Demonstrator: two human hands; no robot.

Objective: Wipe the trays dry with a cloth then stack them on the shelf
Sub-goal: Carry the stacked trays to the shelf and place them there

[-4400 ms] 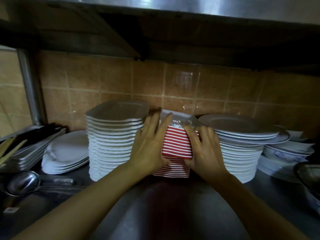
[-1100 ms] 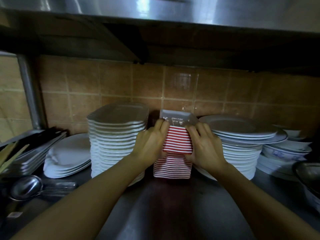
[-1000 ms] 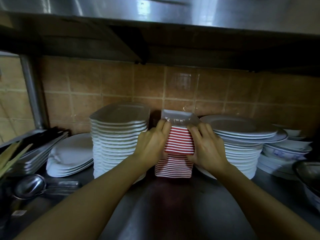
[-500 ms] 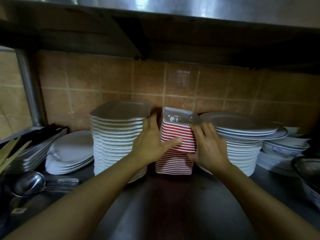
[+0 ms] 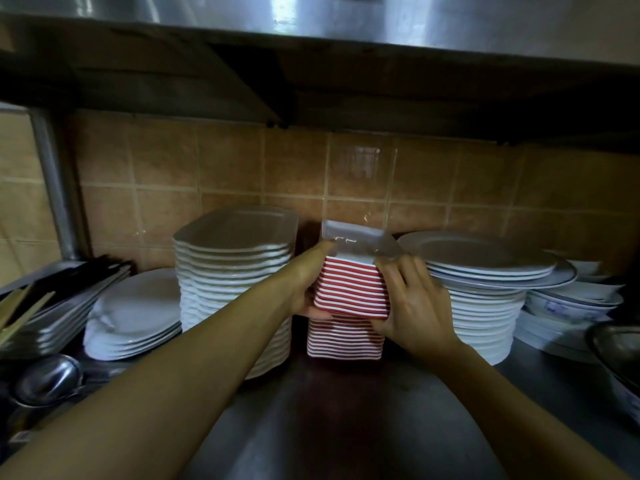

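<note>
Both hands hold the upper part of a pile of small red-and-white striped trays (image 5: 349, 296). The left hand (image 5: 304, 285) grips the left side, with its thumb under the held bunch and a finger reaching up to the top rim. The right hand (image 5: 412, 303) grips the right side, with its fingers curled round the edge. The held bunch tilts a little and sits just above the rest of the pile (image 5: 344, 341), which stands on the metal shelf (image 5: 346, 427).

There are small white marks on the grey inside of the top tray, just by the left fingertip. They are too blurry to read.

Right beside the left hand is a tall stack of white rectangle plates (image 5: 232, 271). It is very close to the trays. Further left lie some flat white plates (image 5: 135, 313), some dark trays (image 5: 69, 292) and a big metal spoon (image 5: 48, 379).

Right beside the right hand is a stack of round white plates (image 5: 485, 296), with its wide rim close to the fingers. Beyond it are bowls with blue patterns (image 5: 571, 299).

The pile fits in a tight gap between the two stacks. Behind is a brown tiled wall (image 5: 346, 168). Above is another metal shelf (image 5: 346, 26). In front of the hands the shelf is bare.
</note>
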